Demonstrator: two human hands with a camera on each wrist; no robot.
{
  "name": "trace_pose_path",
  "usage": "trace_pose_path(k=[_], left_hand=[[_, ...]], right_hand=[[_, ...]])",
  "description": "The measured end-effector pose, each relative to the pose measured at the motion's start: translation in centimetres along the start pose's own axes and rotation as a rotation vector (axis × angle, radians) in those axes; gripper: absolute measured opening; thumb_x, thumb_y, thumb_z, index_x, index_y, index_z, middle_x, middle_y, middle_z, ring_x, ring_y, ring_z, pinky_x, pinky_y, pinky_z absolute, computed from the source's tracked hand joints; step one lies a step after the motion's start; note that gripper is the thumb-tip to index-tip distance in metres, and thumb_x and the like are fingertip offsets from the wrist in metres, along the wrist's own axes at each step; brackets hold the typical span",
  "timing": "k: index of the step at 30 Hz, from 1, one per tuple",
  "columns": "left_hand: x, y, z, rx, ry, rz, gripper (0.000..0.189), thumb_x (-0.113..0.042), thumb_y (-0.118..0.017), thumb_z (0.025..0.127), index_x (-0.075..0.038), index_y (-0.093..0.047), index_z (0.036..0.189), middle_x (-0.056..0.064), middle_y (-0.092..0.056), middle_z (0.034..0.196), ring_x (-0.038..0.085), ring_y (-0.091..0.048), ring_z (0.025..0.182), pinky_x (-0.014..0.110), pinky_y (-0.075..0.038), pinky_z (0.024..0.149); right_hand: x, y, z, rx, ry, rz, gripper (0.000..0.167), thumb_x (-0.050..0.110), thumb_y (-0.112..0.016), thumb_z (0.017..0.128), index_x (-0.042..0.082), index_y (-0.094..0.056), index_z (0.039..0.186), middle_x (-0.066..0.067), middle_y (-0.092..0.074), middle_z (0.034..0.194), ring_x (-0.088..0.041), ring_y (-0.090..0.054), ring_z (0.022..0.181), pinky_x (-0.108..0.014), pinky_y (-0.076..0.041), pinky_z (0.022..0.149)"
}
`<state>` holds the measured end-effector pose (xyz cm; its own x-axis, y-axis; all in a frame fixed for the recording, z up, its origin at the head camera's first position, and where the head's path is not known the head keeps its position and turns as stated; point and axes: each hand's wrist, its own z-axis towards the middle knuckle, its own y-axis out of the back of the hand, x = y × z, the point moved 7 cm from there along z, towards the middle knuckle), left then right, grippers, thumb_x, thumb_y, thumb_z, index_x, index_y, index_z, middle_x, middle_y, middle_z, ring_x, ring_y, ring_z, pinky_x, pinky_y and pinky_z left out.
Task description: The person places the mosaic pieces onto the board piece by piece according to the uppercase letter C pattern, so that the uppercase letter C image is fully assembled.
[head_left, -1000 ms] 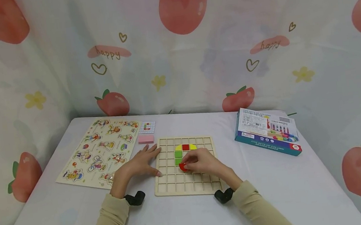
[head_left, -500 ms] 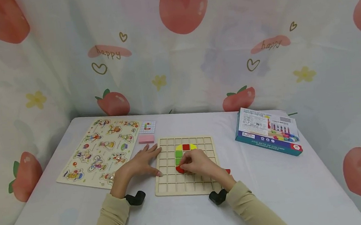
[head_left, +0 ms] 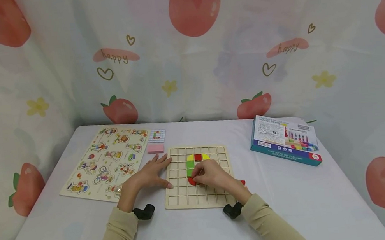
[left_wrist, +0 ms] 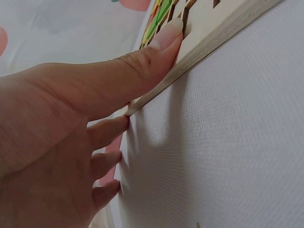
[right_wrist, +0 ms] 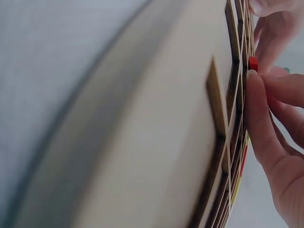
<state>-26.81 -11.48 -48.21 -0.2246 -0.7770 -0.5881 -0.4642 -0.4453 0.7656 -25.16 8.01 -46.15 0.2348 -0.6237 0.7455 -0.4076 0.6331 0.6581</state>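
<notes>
A wooden grid board (head_left: 183, 202) lies flat on the white table. Fingers and thumb of my right hand (head_left: 213, 173) pinch a red round-edged tile (head_left: 191, 181) at a cell just below two green square tiles (head_left: 191, 168). Above those, a red square tile (head_left: 198, 157) sits between two yellow curved tiles (head_left: 205, 156). My left hand (head_left: 149, 174) is spread along the board's left side; in the left wrist view its thumb (left_wrist: 164, 40) rests on the rim. The right wrist view shows the red tile standing slightly proud of the grid at the right fingertips.
Left of the board are a pink block (head_left: 155, 148), a small pattern card (head_left: 157, 135) and a picture puzzle board (head_left: 105, 164). A blue-green box (head_left: 284, 140) lies at the back right. Another red piece (head_left: 243, 182) shows beside my right wrist.
My right hand has moved the red tile slightly left, to the cell under the green tiles, and stayed there. The red piece by my right wrist has come into view. My left hand stays put.
</notes>
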Motion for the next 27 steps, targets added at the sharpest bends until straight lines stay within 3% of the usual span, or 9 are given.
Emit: trace_pose_path(k=[9,27], left_hand=[[-0.12,0.13,-0.06,-0.005,0.003,0.001,0.098,-0.036,-0.086,0.082,-0.012,-0.034,0.162,0.010,-0.019,0.173,0.043,-0.005,0.159,0.065,-0.011,0.126],[-0.01,-0.02,-0.03,-0.004,-0.002,-0.001,0.098,-0.035,-0.087,0.082,-0.012,-0.034,0.162,0.011,-0.019,0.172,0.043,-0.005,0.159,0.064,-0.010,0.127]], right_hand=[[0.35,-0.25,0.12,0.037,0.036,-0.070,0.016,0.012,-0.084,0.085,0.010,-0.078,0.099,0.003,-0.072,0.088,-0.008,-0.063,0.074,-0.022,-0.055,0.069],[0.88,-0.36,0.07,0.029,0.105,-0.128,0.016,0.005,-0.082,0.085,0.008,-0.077,0.100,-0.001,-0.071,0.089,-0.008,-0.061,0.075,-0.022,-0.054,0.071]])
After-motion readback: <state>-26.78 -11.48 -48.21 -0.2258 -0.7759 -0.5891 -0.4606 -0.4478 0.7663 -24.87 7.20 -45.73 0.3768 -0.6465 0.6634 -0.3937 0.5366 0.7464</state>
